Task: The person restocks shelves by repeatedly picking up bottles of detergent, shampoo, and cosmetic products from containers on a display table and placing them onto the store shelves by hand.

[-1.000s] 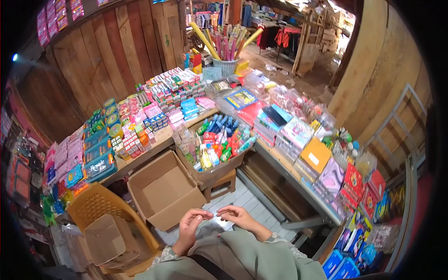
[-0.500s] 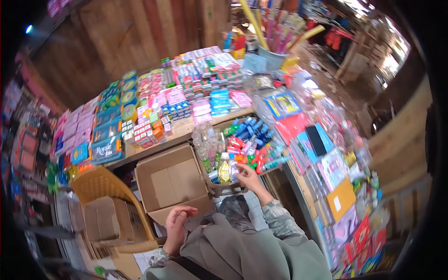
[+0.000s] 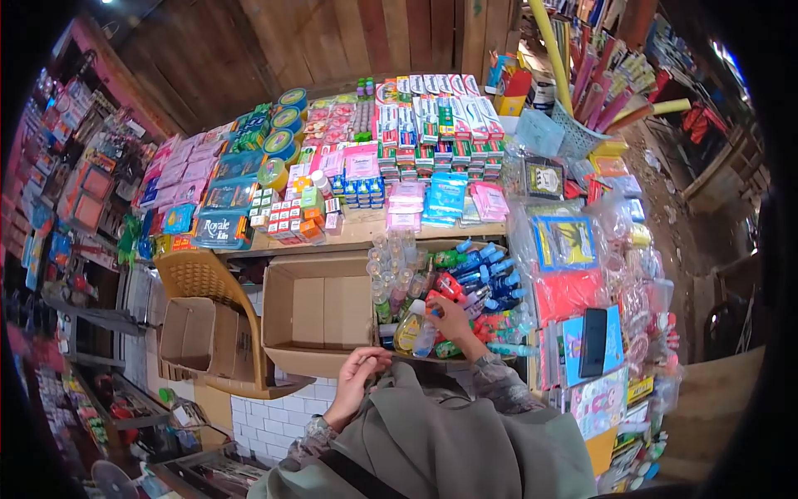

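Observation:
My right hand [image 3: 453,323] reaches into the box of bottles [image 3: 453,353], its fingers closed round the top of a small clear bottle [image 3: 425,339]. Just left of that stands a yellow bottle with a white cap [image 3: 408,329]. Clear-capped bottles [image 3: 397,264] fill the box's left side, and blue-capped bottles [image 3: 490,274] lie at its right. My left hand [image 3: 362,370] is near my body, below the front edge of an empty cardboard box [image 3: 317,308]; its fingers are curled, and whether they hold anything is hidden.
Stacked goods cover the wooden table [image 3: 349,237] behind the boxes. A phone [image 3: 593,343] lies on books at the right. A yellow woven chair [image 3: 208,287] with a smaller carton [image 3: 193,333] stands at the left. A basket of rolls [image 3: 573,133] is at the back right.
The view has turned to the right and moved nearer the table. My right hand has gone from beside my left hand into the bottle box and closed on a bottle.

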Action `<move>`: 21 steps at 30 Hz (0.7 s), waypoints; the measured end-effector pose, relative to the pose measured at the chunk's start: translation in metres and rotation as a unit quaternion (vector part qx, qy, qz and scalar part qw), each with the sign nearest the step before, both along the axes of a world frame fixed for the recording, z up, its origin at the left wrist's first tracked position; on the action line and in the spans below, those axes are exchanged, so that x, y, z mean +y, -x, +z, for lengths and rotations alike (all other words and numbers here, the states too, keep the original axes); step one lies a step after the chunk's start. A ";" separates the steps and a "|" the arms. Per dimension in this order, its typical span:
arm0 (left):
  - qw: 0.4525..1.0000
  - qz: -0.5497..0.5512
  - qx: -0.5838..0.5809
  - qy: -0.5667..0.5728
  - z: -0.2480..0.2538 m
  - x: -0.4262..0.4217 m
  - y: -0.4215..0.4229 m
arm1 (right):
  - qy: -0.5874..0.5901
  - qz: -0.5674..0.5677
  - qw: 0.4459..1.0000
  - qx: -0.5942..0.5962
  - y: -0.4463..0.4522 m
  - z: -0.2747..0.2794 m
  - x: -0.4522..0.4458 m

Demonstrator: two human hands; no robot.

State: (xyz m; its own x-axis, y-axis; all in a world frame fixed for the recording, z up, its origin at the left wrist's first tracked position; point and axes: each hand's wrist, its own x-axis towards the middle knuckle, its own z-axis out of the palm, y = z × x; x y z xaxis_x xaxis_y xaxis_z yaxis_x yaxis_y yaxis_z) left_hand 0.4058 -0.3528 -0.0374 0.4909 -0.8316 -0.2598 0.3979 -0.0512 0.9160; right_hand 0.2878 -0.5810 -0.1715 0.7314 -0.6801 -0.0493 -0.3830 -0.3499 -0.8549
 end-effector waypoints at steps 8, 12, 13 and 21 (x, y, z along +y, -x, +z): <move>0.975 -0.054 -0.204 -0.063 -0.015 -0.044 0.014 | -0.264 0.109 0.940 -0.187 0.002 0.108 0.003; 0.985 -0.064 -0.150 -0.059 -0.029 -0.051 0.011 | -0.336 0.179 0.904 -0.193 -0.013 0.141 -0.010; 0.987 -0.050 -0.146 -0.038 -0.034 -0.050 0.007 | -0.321 0.209 0.900 -0.210 -0.019 0.123 -0.020; 0.988 0.123 -0.042 -0.080 -0.003 -0.018 -0.018 | 0.167 0.224 0.948 0.150 -0.034 0.007 -0.023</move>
State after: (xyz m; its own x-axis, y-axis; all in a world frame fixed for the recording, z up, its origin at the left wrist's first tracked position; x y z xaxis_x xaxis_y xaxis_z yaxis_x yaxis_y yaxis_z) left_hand 0.4235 -0.3709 -0.0406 0.6980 -0.6366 -0.3278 0.3388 -0.1097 0.9344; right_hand 0.3218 -0.6040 -0.1644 0.9377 -0.3196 -0.1365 -0.3406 -0.7671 -0.5436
